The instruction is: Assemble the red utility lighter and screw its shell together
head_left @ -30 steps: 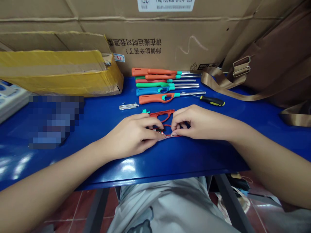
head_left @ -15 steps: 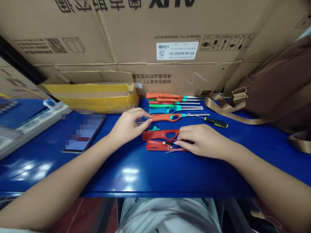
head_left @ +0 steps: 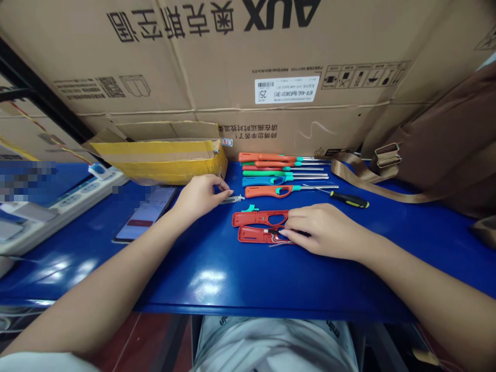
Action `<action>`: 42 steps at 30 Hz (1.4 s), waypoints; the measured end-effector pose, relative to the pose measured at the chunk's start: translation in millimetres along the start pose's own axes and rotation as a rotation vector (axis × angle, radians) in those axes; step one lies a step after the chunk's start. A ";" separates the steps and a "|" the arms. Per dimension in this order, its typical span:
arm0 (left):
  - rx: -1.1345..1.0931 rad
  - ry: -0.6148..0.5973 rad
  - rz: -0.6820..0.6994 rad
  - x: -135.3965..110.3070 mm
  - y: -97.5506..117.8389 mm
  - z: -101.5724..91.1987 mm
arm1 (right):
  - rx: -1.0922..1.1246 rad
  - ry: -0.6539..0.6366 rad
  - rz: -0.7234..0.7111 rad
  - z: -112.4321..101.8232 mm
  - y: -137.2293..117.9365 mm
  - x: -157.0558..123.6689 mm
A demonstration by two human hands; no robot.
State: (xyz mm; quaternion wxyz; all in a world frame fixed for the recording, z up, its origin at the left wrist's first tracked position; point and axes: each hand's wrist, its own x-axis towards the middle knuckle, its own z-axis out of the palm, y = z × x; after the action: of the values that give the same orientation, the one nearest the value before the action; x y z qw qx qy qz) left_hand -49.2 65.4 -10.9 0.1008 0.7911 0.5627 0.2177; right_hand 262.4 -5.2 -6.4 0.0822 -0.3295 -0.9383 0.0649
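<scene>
My left hand (head_left: 199, 199) rests near some thin metal parts (head_left: 234, 199) on the blue table, its fingers curled with thumb and index a little apart; nothing shows held between them. My right hand (head_left: 321, 230) is closed over the front end of the lower red lighter shell half (head_left: 250, 235), which has wires and a dark part in it. Its thumb is beside these inner parts, and the hand hides the shell's right end. Just above lies the other red shell half (head_left: 250, 219), also partly behind my right fingers. A small teal trigger (head_left: 251, 208) sits past it.
Several gas lighters (head_left: 267, 191) lie in a row at the back, beside a black and yellow screwdriver (head_left: 350, 199). Left are a yellow-taped box (head_left: 166, 165), a phone (head_left: 149, 214) and a power strip (head_left: 83, 191). A brown strap (head_left: 372, 183) lies right, before a large carton (head_left: 217, 67).
My left hand has drawn back left, leaving more of the metal parts showing on the table. My right hand stays at the red shell. The view has tilted up slightly.
</scene>
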 end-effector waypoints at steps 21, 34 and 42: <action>-0.262 -0.065 0.291 -15.2 28.5 13.7 | -0.054 0.136 -0.026 1.7 -3.5 -2.4; -0.068 -0.056 0.236 -21.4 32.7 13.5 | -0.047 0.111 0.030 2.6 -5.0 0.6; -0.085 -0.015 0.259 -22.9 34.2 15.4 | -0.021 0.161 0.080 4.8 -5.5 0.5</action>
State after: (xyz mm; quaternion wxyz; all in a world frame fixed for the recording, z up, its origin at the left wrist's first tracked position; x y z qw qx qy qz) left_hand -19.4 33.5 -16.0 0.1096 0.8537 0.4454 0.2466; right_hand 257.7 -9.5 -10.0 0.1513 -0.3716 -0.9154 0.0314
